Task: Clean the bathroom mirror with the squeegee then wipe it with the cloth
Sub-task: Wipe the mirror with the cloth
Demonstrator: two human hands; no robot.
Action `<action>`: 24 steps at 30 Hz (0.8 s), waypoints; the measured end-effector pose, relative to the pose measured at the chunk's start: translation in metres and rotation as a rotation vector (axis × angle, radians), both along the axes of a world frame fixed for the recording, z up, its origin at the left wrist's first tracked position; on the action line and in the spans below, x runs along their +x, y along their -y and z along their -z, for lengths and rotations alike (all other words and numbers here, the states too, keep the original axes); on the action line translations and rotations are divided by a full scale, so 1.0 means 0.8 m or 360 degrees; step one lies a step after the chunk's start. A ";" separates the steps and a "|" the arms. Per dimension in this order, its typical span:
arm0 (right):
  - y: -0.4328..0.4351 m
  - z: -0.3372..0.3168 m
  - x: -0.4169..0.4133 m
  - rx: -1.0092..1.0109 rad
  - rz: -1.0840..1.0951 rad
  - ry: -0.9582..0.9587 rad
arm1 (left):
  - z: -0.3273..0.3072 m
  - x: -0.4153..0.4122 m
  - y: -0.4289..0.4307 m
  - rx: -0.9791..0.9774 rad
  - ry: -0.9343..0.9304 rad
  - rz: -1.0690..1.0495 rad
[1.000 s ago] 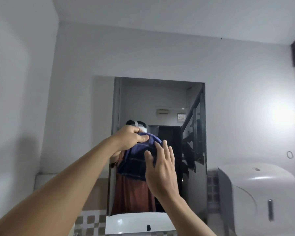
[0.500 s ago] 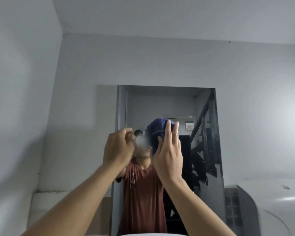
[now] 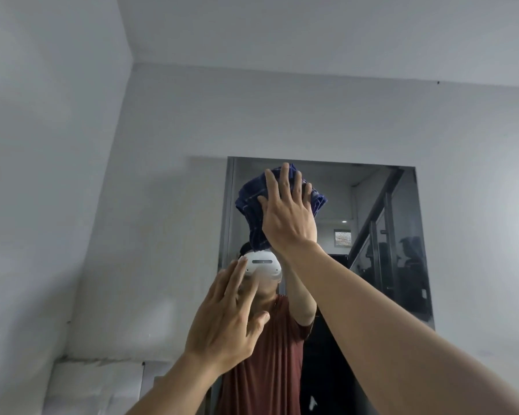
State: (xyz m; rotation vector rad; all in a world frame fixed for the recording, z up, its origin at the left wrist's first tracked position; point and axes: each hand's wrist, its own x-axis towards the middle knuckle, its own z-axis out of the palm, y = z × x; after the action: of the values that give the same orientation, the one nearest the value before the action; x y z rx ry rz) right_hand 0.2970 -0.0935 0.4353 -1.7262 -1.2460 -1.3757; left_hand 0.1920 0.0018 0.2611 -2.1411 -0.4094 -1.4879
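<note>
While your right hand (image 3: 288, 214) pressed the dark blue checked cloth (image 3: 249, 202) against the upper left part of the rectangular bathroom mirror (image 3: 378, 205), just under its top edge, the grip was fully open: fingers straight and spread, palm flat on the fabric, nothing curled round it. The cloth looked soft, light and limp, bunched under your palm with a loose tail hanging below your wrist. It would probably crease or slide on the smooth glass, so the bunched middle was the place to bear on, with even pressure and the tail gathered in. Your left hand (image 3: 225, 319) was raised lower down in front of the mirror, its grip open too, fingers spread and holding nothing; whether it touched the glass could not be told. No squeegee was in view.
</note>
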 end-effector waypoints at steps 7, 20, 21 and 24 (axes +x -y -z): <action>-0.016 -0.020 -0.020 -0.0330 0.0088 0.0494 | 0.004 0.003 -0.001 -0.0009 -0.0013 -0.0008; -0.009 -0.042 0.001 -0.0184 0.0179 0.0460 | 0.008 0.004 -0.001 -0.0036 -0.0094 -0.0075; -0.004 -0.042 0.006 -0.0162 0.0176 0.0422 | 0.008 0.004 0.000 -0.0033 -0.0092 -0.0075; 0.012 -0.045 0.024 -0.0101 0.0174 0.0310 | 0.008 0.002 0.002 -0.0023 -0.0085 -0.0065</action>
State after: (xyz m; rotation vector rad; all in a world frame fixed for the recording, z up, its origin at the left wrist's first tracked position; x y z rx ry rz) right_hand 0.3163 -0.1028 0.4714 -1.7599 -1.3287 -1.6164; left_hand 0.1935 0.0001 0.2551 -2.1656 -0.4432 -1.4064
